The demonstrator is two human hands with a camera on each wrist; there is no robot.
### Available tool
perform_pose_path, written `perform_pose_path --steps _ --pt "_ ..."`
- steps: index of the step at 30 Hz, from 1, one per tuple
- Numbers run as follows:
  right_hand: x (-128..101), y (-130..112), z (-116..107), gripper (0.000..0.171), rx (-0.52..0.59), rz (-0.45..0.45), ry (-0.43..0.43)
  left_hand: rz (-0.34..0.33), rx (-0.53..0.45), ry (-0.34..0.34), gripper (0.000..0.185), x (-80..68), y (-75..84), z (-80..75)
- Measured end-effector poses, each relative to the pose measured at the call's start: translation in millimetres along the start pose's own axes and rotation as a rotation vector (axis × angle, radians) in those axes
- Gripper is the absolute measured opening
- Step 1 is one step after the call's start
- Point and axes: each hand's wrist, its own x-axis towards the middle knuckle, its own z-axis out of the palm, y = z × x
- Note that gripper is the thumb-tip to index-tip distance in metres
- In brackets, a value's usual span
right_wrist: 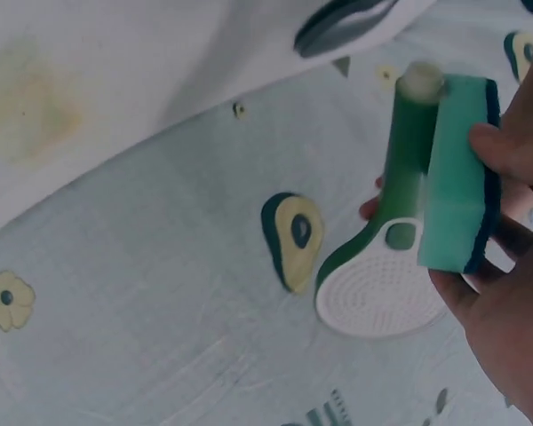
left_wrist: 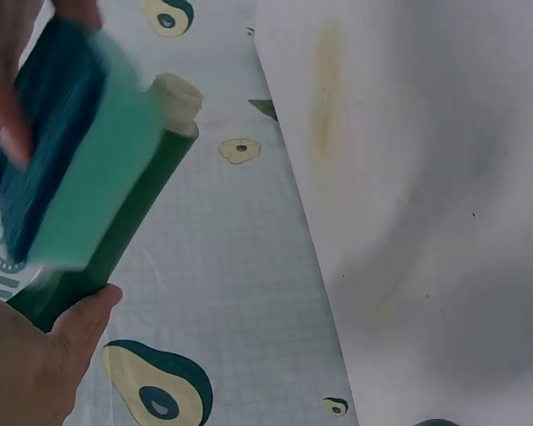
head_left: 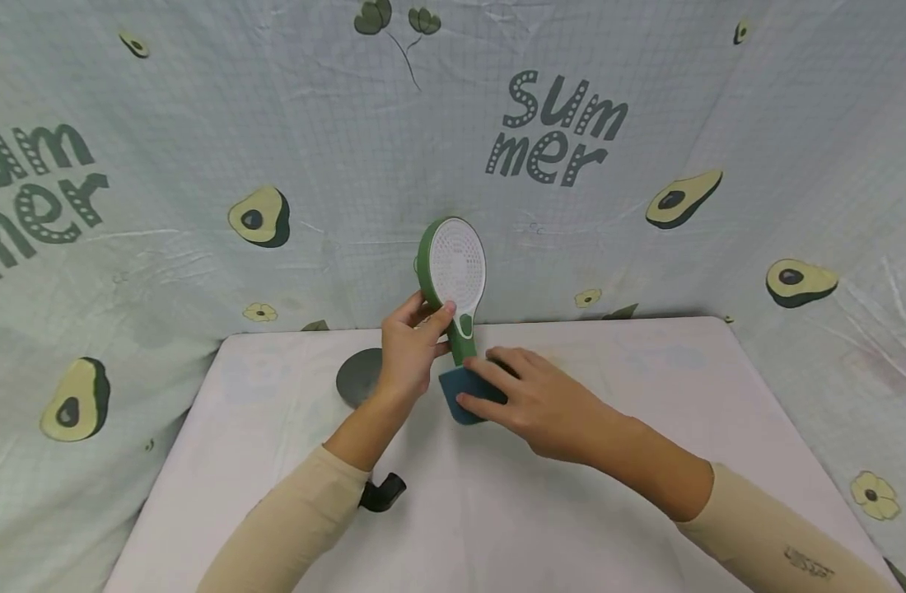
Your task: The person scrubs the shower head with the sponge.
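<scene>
My left hand (head_left: 408, 354) holds a green shower head (head_left: 457, 263) upright by its neck, its white perforated face towards me. In my right hand (head_left: 545, 403) is a two-layer sponge (head_left: 464, 397), dark blue on one side and light teal on the other. The sponge is at the shower head's handle, just below the left hand. In the left wrist view, the sponge's teal side (left_wrist: 115, 186) lies along the green handle (left_wrist: 151, 191), and the pale threaded end sticks out past it. The right wrist view has the right thumb and fingers gripping the sponge (right_wrist: 457, 177) by its edges.
A dark grey round disc (head_left: 358, 379) lies on the white table (head_left: 572, 511), partly behind the left forearm. Nearer, a black bent piece (head_left: 383, 492) shows beside the left sleeve. A patterned cloth (head_left: 334, 165) hangs behind the table.
</scene>
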Motion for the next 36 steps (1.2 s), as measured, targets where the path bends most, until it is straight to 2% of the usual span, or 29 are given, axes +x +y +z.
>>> perform_pose_path --steps 3,7,14,17,19,22,24,26,30,33,36 --pt "-4.0 -10.6 -0.2 0.062 -0.011 -0.055 -0.056 0.017 0.045 -0.004 0.042 0.1 0.5 -1.0" --pt "-2.7 -13.7 -1.4 0.06 -0.039 -0.051 -0.046 0.05 0.069 0.007 0.045 -0.4 3.0 -1.5" --pt "7.1 -2.6 -1.4 0.064 -0.074 0.088 0.04 0.101 0.077 -0.004 0.044 -2.2 4.6 0.1" --pt "9.7 3.3 -0.8 0.066 -0.05 0.151 0.091 0.099 0.062 0.01 0.037 -3.8 3.9 0.8" --pt "8.5 6.6 0.6 0.067 0.015 0.202 0.124 0.08 0.021 0.023 0.031 -4.4 3.6 1.3" --pt "2.1 9.2 4.7 0.07 0.19 0.262 0.176 0.042 -0.066 0.039 0.027 -5.0 2.7 1.2" --pt "-5.0 8.4 8.8 0.069 0.309 0.261 0.199 0.031 -0.102 0.05 0.027 -5.1 2.2 1.4" --pt "-13.2 5.6 13.1 0.068 0.391 0.22 0.2 0.029 -0.118 0.058 0.027 -5.3 1.6 0.9" --pt "-29.2 -1.7 20.6 0.06 0.477 0.154 0.178 0.017 -0.133 0.067 0.028 -5.7 1.1 -0.5" --pt "-36.4 -3.6 24.1 0.052 0.525 0.174 0.201 0.005 -0.158 0.047 0.032 -5.7 1.3 -0.8" --pt "-34.8 -2.3 27.9 0.052 0.572 0.219 0.241 0.006 -0.177 0.022 0.036 -6.1 2.7 -0.6"
